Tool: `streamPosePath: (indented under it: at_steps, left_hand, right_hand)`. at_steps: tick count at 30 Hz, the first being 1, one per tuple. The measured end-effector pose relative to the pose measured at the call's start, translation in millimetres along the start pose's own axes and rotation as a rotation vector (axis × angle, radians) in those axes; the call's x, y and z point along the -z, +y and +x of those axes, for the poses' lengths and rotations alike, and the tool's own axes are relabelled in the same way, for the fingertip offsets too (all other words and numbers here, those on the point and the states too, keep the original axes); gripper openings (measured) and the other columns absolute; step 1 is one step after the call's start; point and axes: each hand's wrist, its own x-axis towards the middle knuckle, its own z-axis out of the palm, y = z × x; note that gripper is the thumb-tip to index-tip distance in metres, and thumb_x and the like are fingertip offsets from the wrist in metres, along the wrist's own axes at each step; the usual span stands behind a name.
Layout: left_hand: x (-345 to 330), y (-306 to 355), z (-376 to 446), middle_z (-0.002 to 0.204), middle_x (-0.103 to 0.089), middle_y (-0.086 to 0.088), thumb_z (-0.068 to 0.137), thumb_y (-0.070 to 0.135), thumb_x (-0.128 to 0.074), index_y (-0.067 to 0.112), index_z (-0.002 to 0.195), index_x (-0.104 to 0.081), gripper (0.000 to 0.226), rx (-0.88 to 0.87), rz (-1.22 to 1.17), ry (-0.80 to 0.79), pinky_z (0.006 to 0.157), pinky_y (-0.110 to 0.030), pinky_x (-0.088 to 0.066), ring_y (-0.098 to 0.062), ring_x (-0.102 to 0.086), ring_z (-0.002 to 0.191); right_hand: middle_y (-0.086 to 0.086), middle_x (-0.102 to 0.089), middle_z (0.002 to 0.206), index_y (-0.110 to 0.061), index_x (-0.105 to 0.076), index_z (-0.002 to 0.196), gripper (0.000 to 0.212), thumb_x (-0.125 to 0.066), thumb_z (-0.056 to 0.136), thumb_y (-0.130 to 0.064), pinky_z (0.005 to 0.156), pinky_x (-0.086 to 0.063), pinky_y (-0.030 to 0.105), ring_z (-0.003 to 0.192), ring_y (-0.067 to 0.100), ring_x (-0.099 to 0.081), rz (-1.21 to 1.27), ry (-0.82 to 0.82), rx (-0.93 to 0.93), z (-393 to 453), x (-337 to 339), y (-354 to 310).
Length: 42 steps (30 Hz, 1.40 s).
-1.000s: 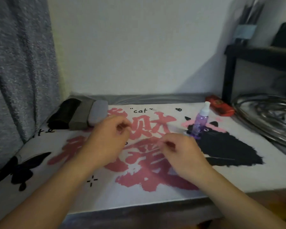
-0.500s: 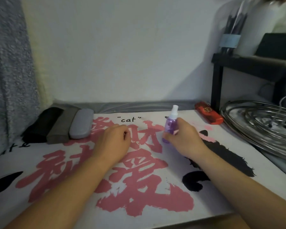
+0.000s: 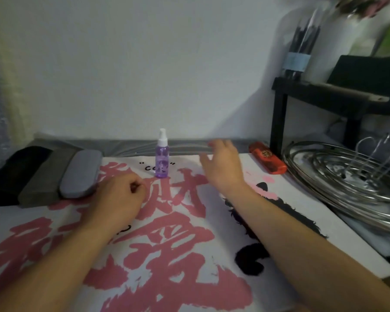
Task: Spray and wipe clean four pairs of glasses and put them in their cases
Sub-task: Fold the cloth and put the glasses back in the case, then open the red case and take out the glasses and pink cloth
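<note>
The bench is covered by a white mat printed with large pink characters and black cat shapes.

**Spray bottle.** The purple spray bottle stands upright near the rear edge of the mat, white nozzle at the top. It stands free, between the two hands and farther back than both; neither hand touches it.

**Glasses cases.** Three cases lie side by side at the rear left of the bench, long sides touching: a black case outermost, a dark grey case in the middle, and a light grey case innermost. A red case lies apart at the rear right, beside the leg of a black shelf. All four lids appear closed. No glasses are visible outside the cases.

**Left hand.** The left hand rests on the mat just beside the front end of the light grey case. The fingers are curled into a loose fist. Nothing is visible in the grip.

**Right hand.** The right hand is raised above the mat, right of the spray bottle and left of the red case. The fingers are spread and relaxed; it holds nothing.

**Other items.** A round metal rack of concentric rings lies at the right edge of the bench. A clear container of dark sticks stands on the black shelf.
</note>
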Motion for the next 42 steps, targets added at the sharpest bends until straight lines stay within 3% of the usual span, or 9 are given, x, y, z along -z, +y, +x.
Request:
streamPosePath:
  at_steps: [6, 14, 18, 21, 24, 29, 32, 37, 42]
  left_hand:
    - [-6.9, 7.4, 0.4, 0.069, -0.067, 0.007, 0.094, 0.018, -0.058, 0.025, 0.073, -0.067, 0.023, -0.015, 0.045, 0.084, 0.065, -0.043, -0.058, -0.017, -0.063, 0.063]
    - [-8.0, 8.2, -5.7, 0.079, -0.069, 0.008, 0.095, 0.016, -0.059, 0.023, 0.083, -0.071, 0.019, -0.030, -0.031, 0.064, 0.072, -0.042, -0.058, -0.014, -0.064, 0.073]
    - [-3.3, 5.4, -1.3, 0.093, -0.067, 0.008, 0.097, 0.014, -0.056, 0.026, 0.095, -0.068, 0.017, 0.044, -0.144, 0.099, 0.065, -0.031, -0.052, -0.013, -0.064, 0.077]
    - [4.6, 6.2, 4.2, 0.098, -0.067, 0.006, 0.100, 0.014, -0.052, 0.026, 0.108, -0.066, 0.020, 0.112, -0.344, 0.221, 0.059, -0.028, -0.049, -0.018, -0.066, 0.075]
    - [14.8, 3.7, 9.8, 0.085, -0.069, 0.006, 0.098, 0.016, -0.054, 0.025, 0.102, -0.070, 0.019, 0.126, -0.478, 0.306, 0.068, -0.031, -0.054, -0.016, -0.066, 0.075]
    - [25.3, -9.9, 5.9, 0.097, -0.072, 0.020, 0.096, 0.044, -0.063, 0.039, 0.103, -0.071, 0.012, -0.132, -0.163, -0.346, 0.086, -0.027, -0.051, 0.000, -0.067, 0.091]
    - [38.8, -10.2, -1.7, 0.115, -0.063, 0.031, 0.080, 0.056, -0.077, 0.052, 0.126, -0.057, 0.050, -0.181, 0.002, -0.711, 0.095, -0.021, -0.048, 0.011, -0.061, 0.104]
    - [39.4, -15.0, -0.4, 0.120, -0.052, 0.025, 0.078, 0.045, -0.083, 0.049, 0.130, -0.055, 0.060, -0.264, 0.122, -0.580, 0.097, -0.017, -0.042, 0.009, -0.051, 0.110]
    - [37.0, -20.6, 2.3, 0.112, -0.057, 0.020, 0.077, 0.042, -0.085, 0.044, 0.119, -0.061, 0.049, -0.239, 0.042, -0.561, 0.094, -0.022, -0.048, 0.005, -0.057, 0.101]
  right_hand:
    - [0.025, -0.050, 0.138, -0.004, -0.048, 0.131, 0.047, -0.051, 0.092, -0.029, 0.110, -0.030, 0.052, 0.131, 0.045, -0.038, -0.513, 0.011, -0.413, 19.7, 41.3, 123.6]
    - [0.027, -0.064, 0.118, 0.001, -0.055, 0.118, 0.047, -0.056, 0.094, -0.039, 0.099, -0.041, 0.048, 0.117, 0.045, -0.052, -0.290, 0.124, -0.462, 27.2, 42.2, 136.0]
    - [0.010, -0.069, 0.103, -0.016, -0.060, 0.114, 0.027, -0.061, 0.093, -0.033, 0.091, -0.047, 0.044, 0.101, 0.035, -0.058, 0.073, 0.283, -0.232, 14.9, 59.1, 95.7]
    - [-0.012, -0.067, 0.100, -0.033, -0.057, 0.123, 0.034, -0.066, 0.095, -0.016, 0.081, -0.047, 0.018, 0.084, -0.002, -0.061, 0.529, -0.058, 0.090, -23.5, 73.9, 44.2]
    - [-0.010, -0.056, 0.124, -0.029, -0.045, 0.146, 0.055, -0.065, 0.096, -0.029, 0.096, -0.035, 0.008, 0.113, 0.001, -0.051, 0.344, -0.520, 0.311, -72.0, 62.3, 11.4]
    - [-0.011, -0.053, 0.128, -0.028, -0.040, 0.151, 0.064, -0.064, 0.094, -0.045, 0.107, -0.036, 0.028, 0.119, 0.007, -0.043, 0.120, -0.786, 0.429, -76.7, 45.5, -2.8]
    - [-0.006, -0.060, 0.125, -0.020, -0.048, 0.147, 0.067, -0.065, 0.091, -0.052, 0.102, -0.048, 0.036, 0.111, 0.013, -0.060, 0.359, -0.593, 0.201, -44.8, 37.4, -20.9]
    - [0.006, -0.057, 0.135, -0.019, -0.055, 0.134, 0.063, -0.073, 0.083, -0.052, 0.110, -0.031, 0.038, 0.131, 0.026, -0.045, 0.105, -0.407, 0.160, 5.4, -19.7, -63.2]
    - [0.008, -0.062, 0.094, -0.020, -0.060, 0.081, 0.022, -0.073, 0.086, -0.037, 0.099, -0.038, 0.040, 0.107, 0.032, -0.057, 0.056, -0.303, 0.208, 16.8, -32.2, -60.6]
